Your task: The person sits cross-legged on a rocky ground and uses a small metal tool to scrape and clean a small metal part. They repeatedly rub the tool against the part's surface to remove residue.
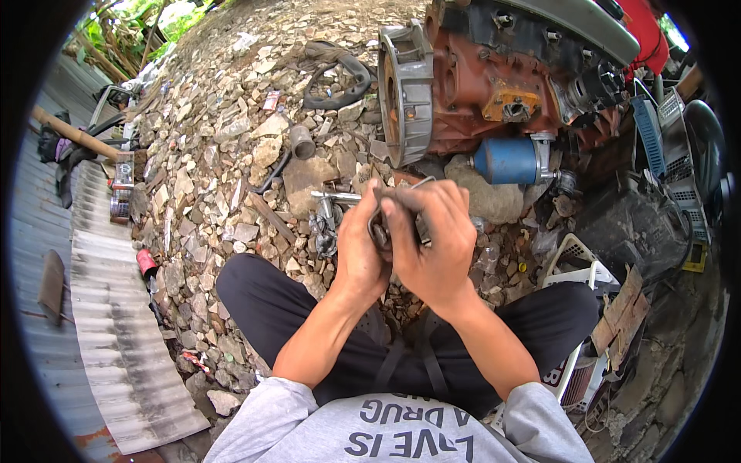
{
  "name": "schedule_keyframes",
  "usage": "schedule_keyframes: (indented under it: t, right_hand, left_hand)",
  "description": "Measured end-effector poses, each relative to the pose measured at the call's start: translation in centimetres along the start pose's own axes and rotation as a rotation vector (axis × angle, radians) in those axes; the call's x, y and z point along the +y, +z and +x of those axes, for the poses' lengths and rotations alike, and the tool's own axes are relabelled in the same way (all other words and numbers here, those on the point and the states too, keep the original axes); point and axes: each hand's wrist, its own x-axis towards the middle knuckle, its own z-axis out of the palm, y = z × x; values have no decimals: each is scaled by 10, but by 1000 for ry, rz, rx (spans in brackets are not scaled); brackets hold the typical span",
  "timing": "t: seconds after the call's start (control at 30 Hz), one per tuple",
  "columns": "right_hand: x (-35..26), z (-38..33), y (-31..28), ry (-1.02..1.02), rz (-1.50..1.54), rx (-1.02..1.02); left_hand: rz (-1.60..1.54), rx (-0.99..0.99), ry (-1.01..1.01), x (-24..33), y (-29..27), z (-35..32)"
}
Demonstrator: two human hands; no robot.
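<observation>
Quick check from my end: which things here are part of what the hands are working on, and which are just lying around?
In hand:
left hand
right hand
small dark metal part gripped between them

Lying about:
rusty engine block
blue cylinder
rubber belt
short pipe
corrugated sheet
white basket

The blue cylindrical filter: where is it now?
In the head view, the blue cylindrical filter hangs upper right, beneath the rusty orange engine block, beyond the right hand.
</observation>
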Motion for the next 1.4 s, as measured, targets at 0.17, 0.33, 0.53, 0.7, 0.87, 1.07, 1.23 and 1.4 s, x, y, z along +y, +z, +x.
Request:
schedule_keyframes:
  t: [0.17,0.33,0.53,0.7,0.87,1.07,1.23,1.4]
  right_hand:
    - [0,0,-1,-38,6,5]
    - [-3,-7,-1,-11,41,-9]
    - [1,3,-1,-26,6,-1]
    - [4,3,0,-30,7,0]
    - [6,0,1,-37,-8,-25]
    - [4,-2,5,-47,36,-20]
    - [4,-4,6,-19,36,-3]
    - [12,6,4,-35,12,19]
  left_hand:
    - [16,-51,-48,13,-15,7]
    - [-112,-148,-78,16,-12,13]
    - [19,-115,-61,15,-13,9]
    - [68,17,39,7,2,3]
    - [51,55,-1,12,-7,9]
    - [81,31,0,15,-14,11]
    - [25,-194,39,21,-13,17]
    - [153,-22,84,8,3,4]
